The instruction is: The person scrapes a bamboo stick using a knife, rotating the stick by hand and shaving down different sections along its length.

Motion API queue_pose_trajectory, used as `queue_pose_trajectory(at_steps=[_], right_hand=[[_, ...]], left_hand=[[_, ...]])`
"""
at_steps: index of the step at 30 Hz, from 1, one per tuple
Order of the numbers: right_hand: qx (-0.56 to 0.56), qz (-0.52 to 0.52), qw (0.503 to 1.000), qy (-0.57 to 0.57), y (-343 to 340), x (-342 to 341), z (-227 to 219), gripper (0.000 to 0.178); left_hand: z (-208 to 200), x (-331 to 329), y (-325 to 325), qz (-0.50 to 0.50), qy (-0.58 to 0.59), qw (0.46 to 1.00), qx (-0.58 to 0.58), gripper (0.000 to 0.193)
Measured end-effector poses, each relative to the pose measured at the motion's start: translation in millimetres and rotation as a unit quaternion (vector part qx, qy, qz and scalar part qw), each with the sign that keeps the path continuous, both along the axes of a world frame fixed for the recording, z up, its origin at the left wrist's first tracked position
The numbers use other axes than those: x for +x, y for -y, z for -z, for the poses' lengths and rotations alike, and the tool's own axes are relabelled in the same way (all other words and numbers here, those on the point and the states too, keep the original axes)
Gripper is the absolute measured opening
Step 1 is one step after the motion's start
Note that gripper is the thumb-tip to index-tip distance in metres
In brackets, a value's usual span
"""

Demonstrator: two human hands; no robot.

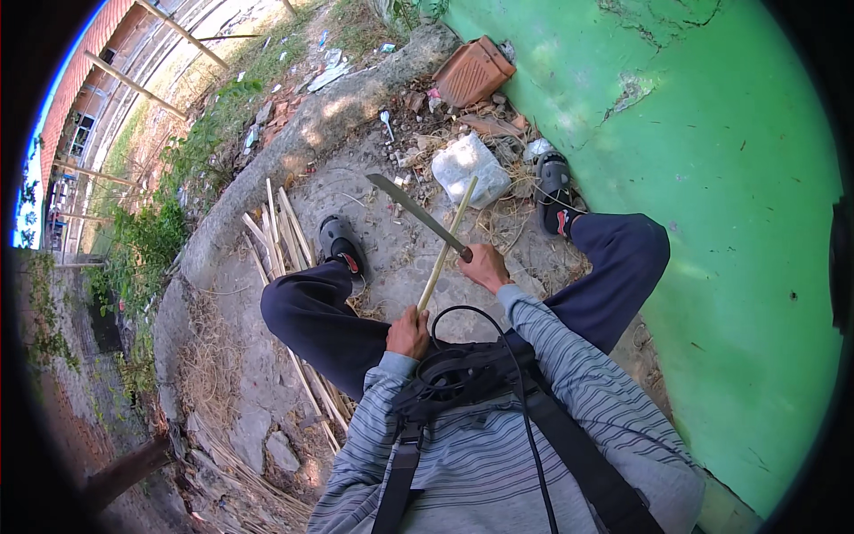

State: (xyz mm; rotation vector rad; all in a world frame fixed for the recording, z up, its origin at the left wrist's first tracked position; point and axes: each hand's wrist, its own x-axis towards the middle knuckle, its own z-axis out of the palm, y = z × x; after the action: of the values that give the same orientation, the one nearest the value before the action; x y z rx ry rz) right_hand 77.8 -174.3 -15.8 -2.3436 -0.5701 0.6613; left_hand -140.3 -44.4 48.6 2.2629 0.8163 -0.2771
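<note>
My left hand [408,335] is closed round the lower end of a pale bamboo strip [438,271], which slants up and away to the right. In my right hand [486,269] is the dark handle of a machete [411,206]. Its long blade points up and to the left, crossing the strip just beyond my right fist. Whether blade and strip touch, I cannot tell. Beyond the strip's far end a whitish block [470,171] lies on the ground. Several more pale strips [283,227] lie in a bundle left of my left shoe [342,242].
A green wall [738,231] rises along my right side. An orange-brown hollow brick [474,71] leans near it, among rubble and dry fibres. A low concrete ledge [302,133] curves along the left and far side. My right shoe [555,191] stands by the wall. A black cable [525,400] hangs across my front.
</note>
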Motion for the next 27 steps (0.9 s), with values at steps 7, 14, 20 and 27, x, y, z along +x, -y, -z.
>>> queue_pose_trajectory(at_steps=[7, 14, 20, 27], right_hand=[[0.006, -0.037, 0.998, 0.04, 0, -7, -8, 0.023], [0.037, -0.029, 0.999, 0.026, -1, -10, 2, 0.024], [0.039, -0.023, 0.998, 0.05, 1, 9, -2, 0.023], [0.068, -0.027, 0.996, 0.04, -3, -4, -14, 0.022]], left_hand=[[-15, -6, -6, -0.006, -0.011, 1.0, -0.004, 0.031], [-25, -7, -7, 0.002, -0.018, 0.999, 0.027, 0.031], [-45, -15, -9, 0.015, 0.003, 1.0, 0.014, 0.028], [-52, -13, -8, -0.023, 0.009, 0.999, 0.031, 0.03]])
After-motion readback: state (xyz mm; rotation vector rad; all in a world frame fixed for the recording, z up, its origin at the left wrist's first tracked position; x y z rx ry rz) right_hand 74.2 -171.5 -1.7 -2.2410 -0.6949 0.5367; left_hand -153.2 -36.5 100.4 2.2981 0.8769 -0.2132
